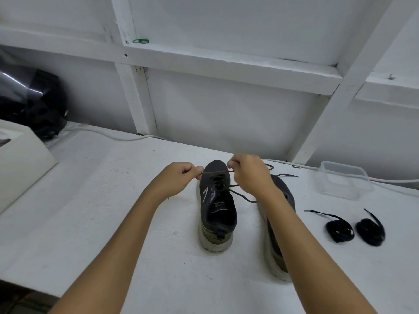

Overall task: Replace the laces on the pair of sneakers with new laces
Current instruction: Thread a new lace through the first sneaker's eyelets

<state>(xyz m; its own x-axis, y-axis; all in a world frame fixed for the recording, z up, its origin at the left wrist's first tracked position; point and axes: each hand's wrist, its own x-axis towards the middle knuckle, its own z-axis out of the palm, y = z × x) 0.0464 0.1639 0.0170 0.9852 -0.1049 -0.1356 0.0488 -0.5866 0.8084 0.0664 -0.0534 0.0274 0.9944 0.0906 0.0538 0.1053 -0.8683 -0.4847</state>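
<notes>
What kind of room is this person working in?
Probably a plain workshop or utility room: a white-painted worktable against a white panelled wall with bare framing, a dark helmet in the corner, and a cable along the wall.

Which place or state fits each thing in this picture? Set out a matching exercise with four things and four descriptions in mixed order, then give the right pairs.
Things
1. left sneaker
2. coiled black laces
3. clear plastic tub
4. black helmet

Descriptions
A. far left, against the wall
B. empty, beyond the coiled laces on the right
C. untouched on the table, right of the shoes
D. its lace pinched by the left hand and the right hand

Pairs: 1-D, 2-C, 3-B, 4-A
</notes>
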